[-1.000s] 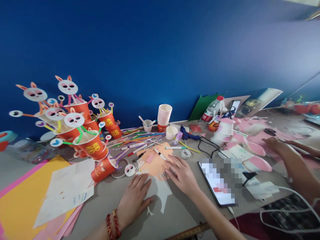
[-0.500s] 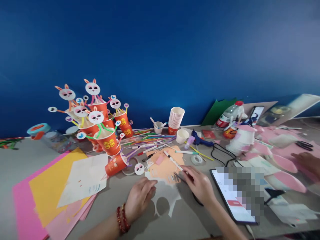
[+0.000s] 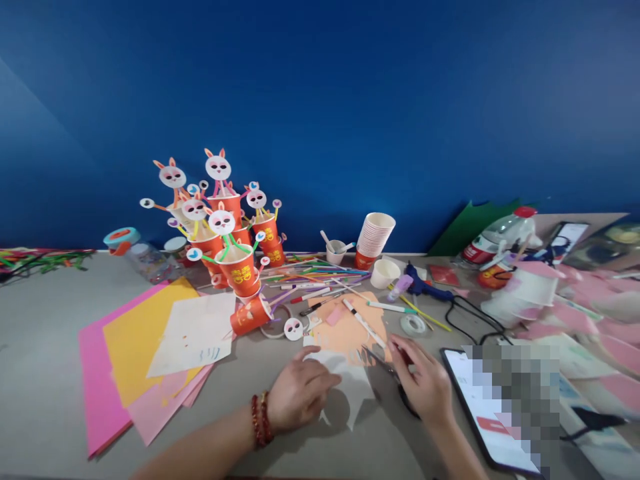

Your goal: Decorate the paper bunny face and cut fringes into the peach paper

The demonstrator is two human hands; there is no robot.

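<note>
My left hand, with a beaded bracelet at its wrist, hovers palm down at the left side of a cut white paper scrap. Its fingers are loosely spread and hold nothing I can see. My right hand is over a pair of scissors, fingers bent and a little apart. Those fingertips are close to the lower end of a white marker, which lies on orange paper with cut edges. Left of this paper lies a small round rabbit face.
Rabbit-faced orange cups stand stacked at left, behind coloured sheets. Straws and pens, a cup stack and a blue glue gun lie farther back. A phone and pink-and-white paper pieces occupy the right.
The view has swung left, so things appear farther right. The fingers of my left hand have spread from a closer curl. Another person's hand at the far right has gone out of view.
</note>
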